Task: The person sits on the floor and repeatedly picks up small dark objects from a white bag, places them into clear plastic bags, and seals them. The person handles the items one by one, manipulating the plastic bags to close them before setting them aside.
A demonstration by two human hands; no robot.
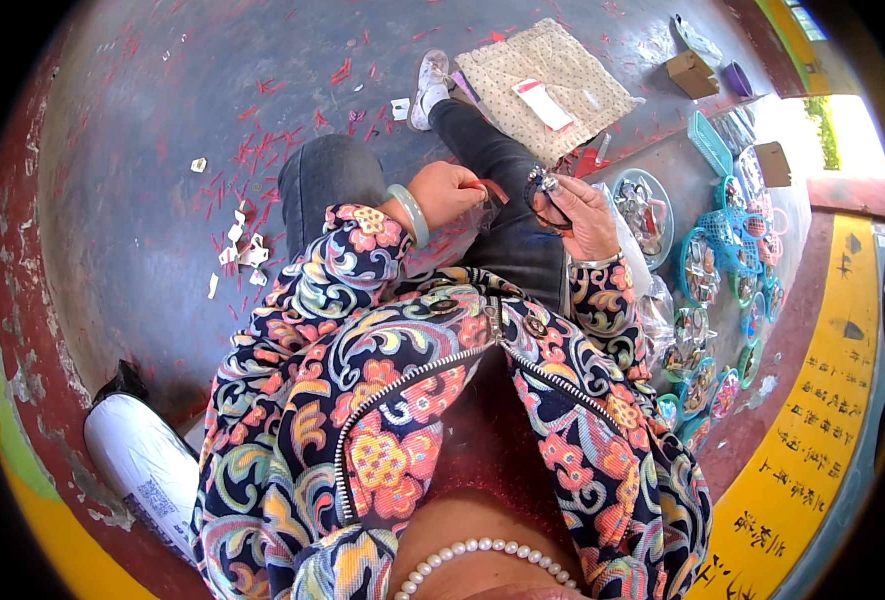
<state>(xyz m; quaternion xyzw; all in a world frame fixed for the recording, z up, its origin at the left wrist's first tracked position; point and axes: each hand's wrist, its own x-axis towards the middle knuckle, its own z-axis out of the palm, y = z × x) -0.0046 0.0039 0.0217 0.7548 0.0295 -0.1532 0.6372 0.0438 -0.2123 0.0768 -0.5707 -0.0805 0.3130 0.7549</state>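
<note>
Up close, dark beaded piece (543, 192) pinched in right hand (585, 215), left hand (450, 192) just beside

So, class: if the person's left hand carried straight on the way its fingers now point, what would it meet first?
Probably the right hand with the small dark metal item it holds: the left hand points across the lap toward it. Depth is hard to judge in this view.

Bright daylight, sharp in the centre, heavy fisheye bending and black vignette at the rim, blown-out glare at the upper right edge, soft sheen on the grey floor (143, 150), only faint shadows, slight blur toward the edges.
</note>
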